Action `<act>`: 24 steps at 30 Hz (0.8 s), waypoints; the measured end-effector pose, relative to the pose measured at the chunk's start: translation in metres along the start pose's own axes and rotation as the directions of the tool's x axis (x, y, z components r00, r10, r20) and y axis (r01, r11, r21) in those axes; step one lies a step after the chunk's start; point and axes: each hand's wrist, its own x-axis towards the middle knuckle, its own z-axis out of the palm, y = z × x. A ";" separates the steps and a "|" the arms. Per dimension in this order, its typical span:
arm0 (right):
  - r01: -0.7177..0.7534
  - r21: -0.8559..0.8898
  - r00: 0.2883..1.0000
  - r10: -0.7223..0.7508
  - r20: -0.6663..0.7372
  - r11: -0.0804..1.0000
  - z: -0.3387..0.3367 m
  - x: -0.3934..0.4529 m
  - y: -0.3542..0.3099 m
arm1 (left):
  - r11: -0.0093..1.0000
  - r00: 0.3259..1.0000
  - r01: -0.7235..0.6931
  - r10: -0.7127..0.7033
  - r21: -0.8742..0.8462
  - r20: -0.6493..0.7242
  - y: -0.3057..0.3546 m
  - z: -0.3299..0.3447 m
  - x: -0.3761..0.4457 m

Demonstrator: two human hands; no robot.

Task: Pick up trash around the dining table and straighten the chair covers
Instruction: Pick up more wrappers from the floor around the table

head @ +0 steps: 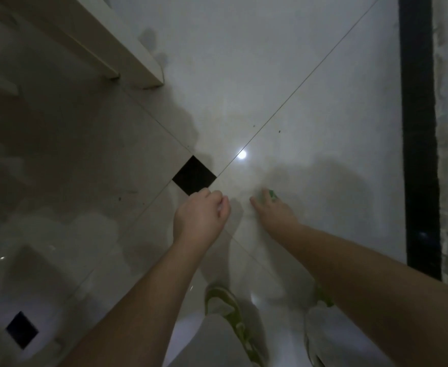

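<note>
Pale glossy floor tiles carry small black diamond insets; white shoes have yellow-green trim.

Glossy pale floor tiles with black diamond insets, a black border strip, green-trimmed shoes.

A green scrap is mostly hidden behind the right hand; both forearms leave the bottom edge
</note>
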 end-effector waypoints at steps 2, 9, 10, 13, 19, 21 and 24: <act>-0.019 -0.007 0.998 0.019 -0.060 1.000 -0.001 -0.004 0.006 | 1.000 1.000 0.002 -0.002 -0.026 -0.018 -0.002 0.004 -0.003; -0.023 0.031 0.971 0.029 -0.236 0.999 -0.038 -0.054 0.024 | 0.986 1.000 -0.004 -0.001 -0.169 -0.031 0.020 -0.011 -0.033; -0.019 0.042 0.966 0.029 -0.259 0.999 -0.046 -0.067 0.028 | 0.980 1.000 -0.002 -0.003 -0.198 -0.022 0.025 -0.016 -0.040; -0.004 0.099 0.944 0.036 -0.327 0.995 -0.072 -0.113 0.034 | 0.963 0.998 0.063 -0.058 -0.262 0.027 0.046 -0.039 -0.065; -0.128 0.248 0.958 0.184 -0.222 0.960 -0.141 -0.226 0.017 | 0.932 0.986 0.136 -0.092 -0.336 0.142 0.086 -0.131 -0.129; -0.140 0.320 0.964 0.203 -0.170 0.937 -0.165 -0.255 0.005 | 0.928 0.990 0.107 -0.065 -0.356 0.127 0.098 -0.167 -0.147; -0.139 0.420 0.969 0.211 -0.129 0.897 -0.200 -0.302 -0.012 | 0.936 0.984 0.099 -0.042 -0.337 0.173 0.114 -0.214 -0.178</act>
